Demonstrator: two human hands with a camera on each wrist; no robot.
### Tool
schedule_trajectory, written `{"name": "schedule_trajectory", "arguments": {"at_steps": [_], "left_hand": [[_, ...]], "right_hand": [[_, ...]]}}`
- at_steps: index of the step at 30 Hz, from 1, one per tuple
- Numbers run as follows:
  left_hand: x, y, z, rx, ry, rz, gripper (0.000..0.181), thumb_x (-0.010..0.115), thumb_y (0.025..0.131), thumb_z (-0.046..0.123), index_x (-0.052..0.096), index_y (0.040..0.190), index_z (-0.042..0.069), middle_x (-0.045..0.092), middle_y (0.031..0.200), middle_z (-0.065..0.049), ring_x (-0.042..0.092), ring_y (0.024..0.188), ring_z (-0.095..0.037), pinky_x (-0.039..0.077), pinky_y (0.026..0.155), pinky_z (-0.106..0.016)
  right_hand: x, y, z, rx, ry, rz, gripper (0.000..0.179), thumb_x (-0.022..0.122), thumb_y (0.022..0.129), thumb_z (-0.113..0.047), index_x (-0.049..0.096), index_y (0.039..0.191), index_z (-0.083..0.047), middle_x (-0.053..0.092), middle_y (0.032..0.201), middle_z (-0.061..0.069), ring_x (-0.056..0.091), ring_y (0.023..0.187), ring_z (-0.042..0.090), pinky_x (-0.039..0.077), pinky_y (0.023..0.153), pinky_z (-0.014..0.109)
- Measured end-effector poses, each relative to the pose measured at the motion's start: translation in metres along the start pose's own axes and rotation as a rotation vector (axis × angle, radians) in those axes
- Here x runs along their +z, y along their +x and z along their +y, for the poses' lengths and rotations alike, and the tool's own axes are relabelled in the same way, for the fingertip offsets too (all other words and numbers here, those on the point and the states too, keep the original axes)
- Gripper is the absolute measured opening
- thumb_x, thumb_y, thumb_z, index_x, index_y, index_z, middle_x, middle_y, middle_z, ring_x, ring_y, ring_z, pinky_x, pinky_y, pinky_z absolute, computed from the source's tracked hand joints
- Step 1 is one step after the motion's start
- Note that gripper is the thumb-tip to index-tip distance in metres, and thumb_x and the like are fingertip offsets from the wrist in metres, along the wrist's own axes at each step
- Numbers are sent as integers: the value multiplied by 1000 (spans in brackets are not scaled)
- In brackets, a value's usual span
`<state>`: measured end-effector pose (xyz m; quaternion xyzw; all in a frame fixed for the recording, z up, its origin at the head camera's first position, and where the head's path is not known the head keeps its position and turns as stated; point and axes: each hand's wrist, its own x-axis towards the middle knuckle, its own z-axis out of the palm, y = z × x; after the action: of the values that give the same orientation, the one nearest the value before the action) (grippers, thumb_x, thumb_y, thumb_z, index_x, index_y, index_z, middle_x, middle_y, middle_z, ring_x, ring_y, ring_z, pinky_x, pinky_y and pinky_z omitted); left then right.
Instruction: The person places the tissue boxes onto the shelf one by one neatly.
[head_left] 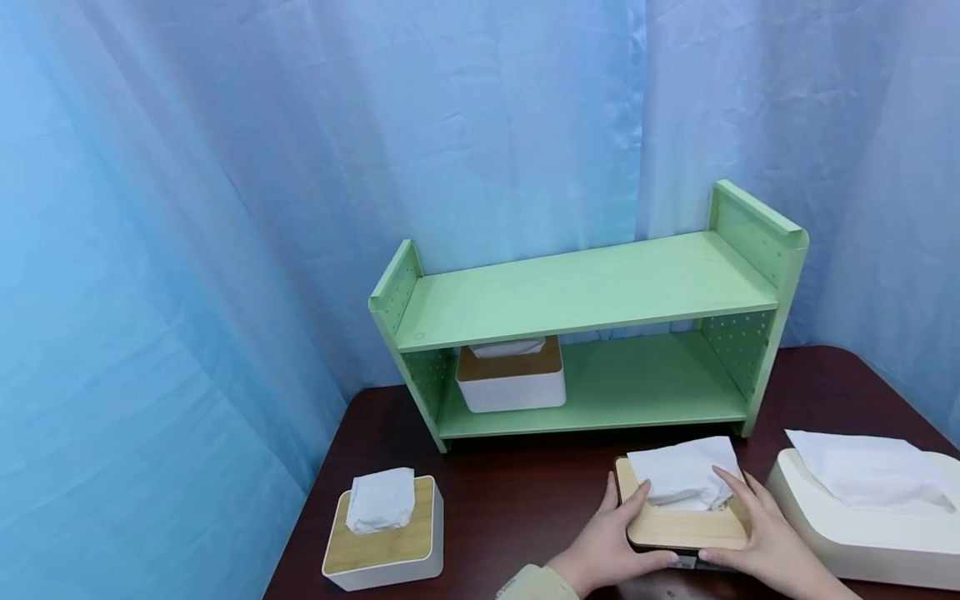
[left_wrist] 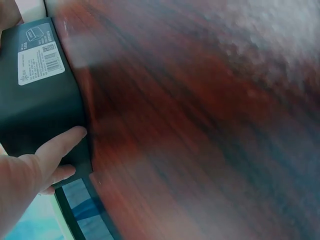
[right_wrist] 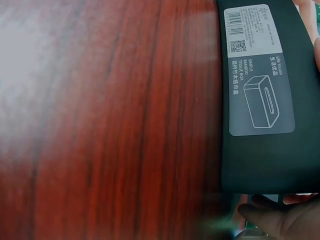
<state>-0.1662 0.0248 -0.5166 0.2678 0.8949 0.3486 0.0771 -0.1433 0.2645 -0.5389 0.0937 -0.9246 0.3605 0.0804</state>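
Note:
A black tissue box with a light wooden lid (head_left: 693, 528) sits at the front right of the table, a white tissue (head_left: 684, 473) sticking up from its slot. My left hand (head_left: 603, 543) grips its left end, thumb at the lid's side. From the opposite end my right hand (head_left: 772, 540) holds it, fingers along the right edge and thumb near the front. Both wrist views show the black side wall (left_wrist: 42, 112) close over the dark red wood. A printed label (right_wrist: 260, 95) is stuck on that wall in the right wrist view.
A green two-tier shelf (head_left: 592, 292) stands at the back, with a white, wood-lidded tissue box (head_left: 517, 392) on its lower tier at left. Another such box (head_left: 405, 571) is at front left on the table (head_left: 510, 500). A larger cream tissue box (head_left: 885, 550) stands close by my right hand.

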Motion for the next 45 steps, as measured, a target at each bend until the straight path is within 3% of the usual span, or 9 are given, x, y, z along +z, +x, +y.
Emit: {"name": "schedule_trajectory", "arguments": {"at_steps": [10,19,24,32,34,36,39,45], "left_hand": [[2,0,-2,11,27,20,81,75,78,44,41,144,11,22,147,-37,41,131,-38,42,98,-23],[4,3,-6,4,97,46,77,74,79,46,43,143,16,28,147,-33,46,128,-34,43,96,-23],[4,4,-7,-13,92,46,76,74,78,46,43,143,20,28,149,-29,47,127,-33,44,95,-24],[5,2,-9,9,59,68,76,75,78,43,45,142,14,28,146,-34,47,127,-35,44,96,-24],[4,1,-10,19,52,81,76,76,78,42,45,142,13,27,146,-35,46,127,-35,44,97,-24],[2,0,-11,31,48,95,77,76,78,42,45,142,12,26,147,-35,45,128,-35,43,97,-24],[-5,1,-11,44,43,112,77,75,79,42,43,143,12,22,149,-33,43,131,-34,43,98,-24],[-24,9,-10,102,51,164,77,75,80,38,41,143,8,16,152,-30,37,135,-34,40,102,-24]], "right_hand": [[2,-3,8,31,22,-9,111,91,53,-23,31,144,-2,17,137,49,31,115,65,35,80,68],[6,-3,7,58,26,8,110,91,51,-25,34,143,-2,16,138,48,32,116,65,36,81,67],[7,-4,8,40,30,46,110,92,49,-23,36,142,-3,18,138,47,33,116,64,36,81,65],[7,-2,4,62,51,36,108,92,48,-22,39,139,-1,17,140,47,30,120,63,34,84,64],[7,-1,2,55,53,47,107,92,48,-21,41,139,-2,17,141,46,29,121,61,34,94,50],[8,0,1,30,56,79,105,93,46,-20,43,138,-4,19,142,44,32,120,59,30,96,29],[7,7,-4,-4,68,112,105,93,45,-20,45,137,-5,21,143,42,36,118,56,20,82,7],[0,27,-18,-83,93,182,105,94,44,-18,46,137,-5,21,146,38,38,117,52,17,81,0]]}}
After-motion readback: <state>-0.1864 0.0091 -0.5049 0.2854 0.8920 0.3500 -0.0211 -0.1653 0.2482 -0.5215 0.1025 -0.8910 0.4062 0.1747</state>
